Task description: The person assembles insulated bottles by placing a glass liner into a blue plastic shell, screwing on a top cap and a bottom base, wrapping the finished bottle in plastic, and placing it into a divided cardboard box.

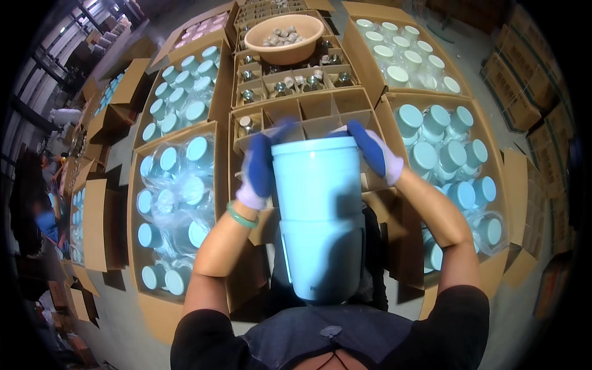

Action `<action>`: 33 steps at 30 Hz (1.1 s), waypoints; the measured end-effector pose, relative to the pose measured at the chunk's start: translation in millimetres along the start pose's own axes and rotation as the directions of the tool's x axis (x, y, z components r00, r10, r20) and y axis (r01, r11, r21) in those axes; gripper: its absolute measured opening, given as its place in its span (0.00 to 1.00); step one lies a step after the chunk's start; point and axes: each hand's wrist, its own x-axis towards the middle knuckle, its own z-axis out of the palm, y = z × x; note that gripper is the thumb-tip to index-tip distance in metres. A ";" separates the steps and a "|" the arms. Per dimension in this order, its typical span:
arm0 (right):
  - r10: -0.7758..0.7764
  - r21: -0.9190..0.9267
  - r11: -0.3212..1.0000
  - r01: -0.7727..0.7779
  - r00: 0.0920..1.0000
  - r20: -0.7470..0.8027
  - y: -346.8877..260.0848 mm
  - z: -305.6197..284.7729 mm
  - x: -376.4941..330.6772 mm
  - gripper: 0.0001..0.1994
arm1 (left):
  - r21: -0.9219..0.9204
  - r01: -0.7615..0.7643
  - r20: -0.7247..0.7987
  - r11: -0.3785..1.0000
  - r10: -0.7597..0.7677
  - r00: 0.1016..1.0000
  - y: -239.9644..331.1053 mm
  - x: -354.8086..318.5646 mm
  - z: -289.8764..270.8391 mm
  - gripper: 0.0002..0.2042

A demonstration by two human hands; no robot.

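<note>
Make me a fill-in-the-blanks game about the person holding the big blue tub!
1. Both hands wear ____ gloves with blue fingers.
2. The tub the hands hold is light ____.
3. The wrist of the left hand has a ____ bracelet.
4. The tan bowl sits on a cardboard ____ with dividers.

Missing words: white, blue, green, box

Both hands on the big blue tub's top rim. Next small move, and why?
Probably lift the top off the light blue tub: left hand and right hand grip opposite sides of its upper section, and a seam below suggests it separates. What's inside can't be seen.
</note>
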 end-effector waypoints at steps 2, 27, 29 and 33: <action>-0.178 0.088 0.981 0.175 0.984 0.026 -24.4 26.0 -5.3 0.23 | -0.280 0.320 0.122 0.905 -0.298 0.947 -24.2 1.3 -39.9 0.26; -0.365 -0.032 0.931 0.365 0.931 0.005 53.5 28.8 14.8 0.13 | 0.805 -0.506 0.468 0.311 0.193 0.863 86.6 -13.2 51.4 0.21; -0.364 0.293 0.893 0.342 0.931 0.021 57.4 39.4 18.4 0.13 | 0.851 -0.467 0.439 0.242 0.162 0.884 88.8 -16.5 60.6 0.20; -0.068 0.660 0.750 -0.035 0.989 0.130 57.5 7.5 21.1 0.15 | 0.326 -0.125 0.267 0.937 0.035 0.963 64.4 -3.5 24.9 0.28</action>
